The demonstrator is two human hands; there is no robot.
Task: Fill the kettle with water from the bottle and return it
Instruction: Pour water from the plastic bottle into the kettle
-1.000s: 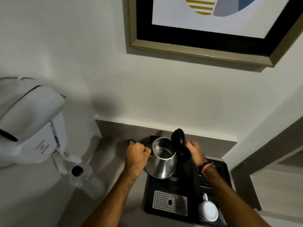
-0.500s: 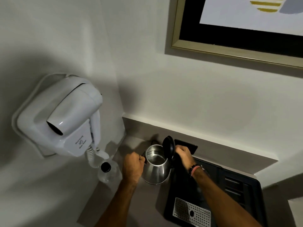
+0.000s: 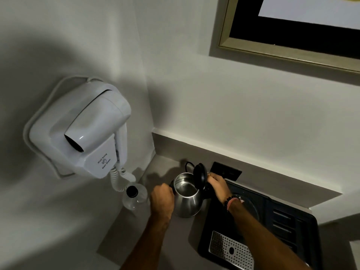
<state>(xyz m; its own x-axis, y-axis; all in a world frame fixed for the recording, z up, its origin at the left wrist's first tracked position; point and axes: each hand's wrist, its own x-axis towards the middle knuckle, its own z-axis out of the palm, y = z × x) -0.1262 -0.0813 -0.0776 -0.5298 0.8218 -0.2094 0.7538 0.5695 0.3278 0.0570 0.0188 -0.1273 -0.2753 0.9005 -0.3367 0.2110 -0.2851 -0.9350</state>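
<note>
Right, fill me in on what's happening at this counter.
A person has a steel kettle on the counter beside the black tray, its lid flipped up. The right hand is at the handle side and the left hand is closed against the spout side. The capped water bottle stands untouched to the left.

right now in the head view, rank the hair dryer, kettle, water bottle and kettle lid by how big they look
1. hair dryer, by far the largest, though it hangs nearer the camera
2. kettle
3. water bottle, seen from above, so its height is foreshortened
4. kettle lid, flipped open and seen nearly edge-on
</note>
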